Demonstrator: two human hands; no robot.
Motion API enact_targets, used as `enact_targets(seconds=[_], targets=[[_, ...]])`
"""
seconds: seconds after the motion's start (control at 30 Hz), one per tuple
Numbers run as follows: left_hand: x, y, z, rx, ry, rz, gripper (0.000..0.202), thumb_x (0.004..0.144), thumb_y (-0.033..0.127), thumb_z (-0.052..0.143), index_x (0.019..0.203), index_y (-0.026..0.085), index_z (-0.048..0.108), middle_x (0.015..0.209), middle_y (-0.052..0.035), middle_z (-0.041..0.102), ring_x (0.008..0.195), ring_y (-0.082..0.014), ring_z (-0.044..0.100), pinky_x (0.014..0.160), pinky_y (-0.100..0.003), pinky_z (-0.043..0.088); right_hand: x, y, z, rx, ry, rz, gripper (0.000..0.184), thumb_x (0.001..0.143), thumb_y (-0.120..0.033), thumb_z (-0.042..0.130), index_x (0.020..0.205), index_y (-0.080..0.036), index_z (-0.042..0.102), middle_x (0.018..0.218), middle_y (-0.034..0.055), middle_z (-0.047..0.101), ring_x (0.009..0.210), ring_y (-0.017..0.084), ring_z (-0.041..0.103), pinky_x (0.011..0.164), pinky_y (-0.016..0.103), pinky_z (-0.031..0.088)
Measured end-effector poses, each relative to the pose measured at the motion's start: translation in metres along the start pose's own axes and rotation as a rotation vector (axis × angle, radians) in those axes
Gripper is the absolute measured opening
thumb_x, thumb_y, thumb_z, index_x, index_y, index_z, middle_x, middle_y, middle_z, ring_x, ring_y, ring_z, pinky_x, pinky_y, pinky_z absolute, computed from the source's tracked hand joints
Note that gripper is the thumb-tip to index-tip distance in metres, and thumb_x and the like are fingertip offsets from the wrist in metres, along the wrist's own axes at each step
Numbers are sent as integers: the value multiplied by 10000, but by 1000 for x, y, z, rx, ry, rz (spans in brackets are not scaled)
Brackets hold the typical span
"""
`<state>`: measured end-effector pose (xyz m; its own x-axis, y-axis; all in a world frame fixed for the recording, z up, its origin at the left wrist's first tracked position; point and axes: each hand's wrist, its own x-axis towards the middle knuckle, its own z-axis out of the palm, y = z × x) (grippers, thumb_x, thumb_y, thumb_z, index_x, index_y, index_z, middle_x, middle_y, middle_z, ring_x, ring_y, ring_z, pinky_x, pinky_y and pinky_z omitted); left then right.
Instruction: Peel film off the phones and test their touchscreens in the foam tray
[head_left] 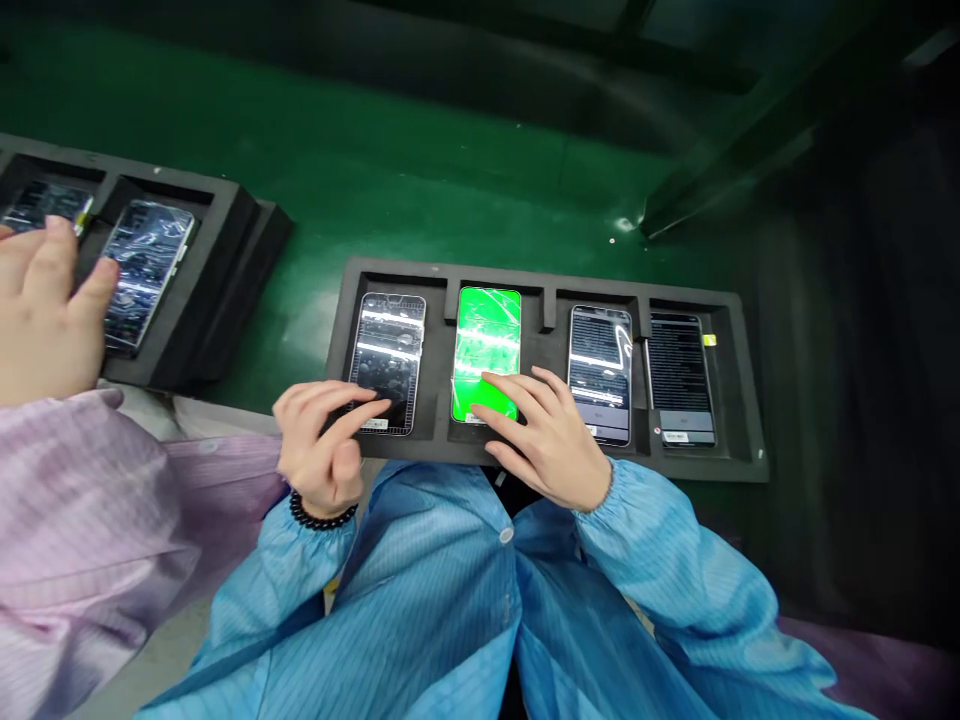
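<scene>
A dark foam tray lies before me with several smartphones in its slots. My left hand is over the lower part of the leftmost smartphone, whose screen is dark; its index finger is stretched out at the glass. Beside it, a smartphone with a bright green screen has fingertips of my right hand on its lower half, the fingers spread. Two more smartphones, one at centre right and one at the far right, show lines of text on dark screens.
At the left, a co-worker's hand in a pink sleeve is over another stack of dark foam trays holding smartphones. A green work surface extends behind the trays. A small yellow label sits beside the far-right smartphone.
</scene>
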<state>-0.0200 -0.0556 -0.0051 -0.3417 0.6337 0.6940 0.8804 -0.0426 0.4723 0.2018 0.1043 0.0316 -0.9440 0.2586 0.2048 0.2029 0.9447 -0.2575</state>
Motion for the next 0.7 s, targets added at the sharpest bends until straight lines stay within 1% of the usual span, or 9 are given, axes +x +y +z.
enact_targets(seconds=[0.1,0.17,0.23,0.3,0.37,0.47,0.57,0.63,0.7], targets=[[-11,-18,-16,114,28,-39,481,1004,446,310,1115,293,753,1010,-106,693,1021,-300,631,951,-535,453,1,0,2,6,11,0,344,1011,-356,449,1209,-200,682,1425,134,597,1251,278,554,1101,544,397],[-11,-24,-22,150,-43,-115,559,1015,524,254,1167,275,731,1156,-125,657,1179,-339,578,1077,-585,382,0,0,3,3,24,-6,348,1011,-348,448,1211,-184,679,1408,135,610,1234,282,562,1093,541,406],[-6,-25,-22,155,-153,-199,644,1008,610,198,1251,261,682,1348,-133,567,1354,-370,455,1193,-624,233,-2,0,2,-6,37,-13,345,1009,-338,451,1220,-178,673,1398,136,617,1224,284,568,1087,538,411],[1,-23,-17,137,-251,-257,697,991,671,166,1342,263,610,1488,-125,452,1470,-378,306,1235,-640,102,-2,0,1,-9,48,-9,336,1005,-326,457,1236,-194,663,1396,132,618,1218,283,570,1085,542,411],[9,-24,-12,94,-292,-289,700,989,685,148,1417,280,526,1558,-105,374,1518,-360,213,1247,-628,73,4,1,-2,-2,54,4,329,999,-318,468,1248,-216,657,1404,128,610,1220,289,565,1086,553,409],[24,-41,-8,-6,-278,-347,643,1017,634,129,1456,300,460,1577,-57,363,1530,-289,210,1269,-526,171,31,6,-7,6,68,19,327,991,-325,485,1243,-221,666,1434,133,579,1246,311,538,1108,571,388],[56,-81,3,-138,-257,-442,608,1023,634,164,1399,288,494,1510,-29,464,1461,-229,340,1231,-466,289,78,12,-8,6,52,9,338,1007,-350,455,1216,-214,684,1472,126,540,1312,316,487,1156,564,345],[89,-111,22,-176,-256,-468,659,1005,669,144,1372,252,497,1439,-52,538,1339,-200,470,1151,-442,395,110,15,-5,12,33,-1,364,1023,-368,420,1198,-209,696,1475,129,532,1335,311,467,1169,563,328],[126,-134,49,-241,-259,-494,731,971,726,132,1319,215,522,1331,-66,614,1187,-155,553,975,-337,502,137,15,0,-2,8,-15,373,1026,-371,413,1200,-203,698,1485,136,518,1350,311,457,1180,571,303]])
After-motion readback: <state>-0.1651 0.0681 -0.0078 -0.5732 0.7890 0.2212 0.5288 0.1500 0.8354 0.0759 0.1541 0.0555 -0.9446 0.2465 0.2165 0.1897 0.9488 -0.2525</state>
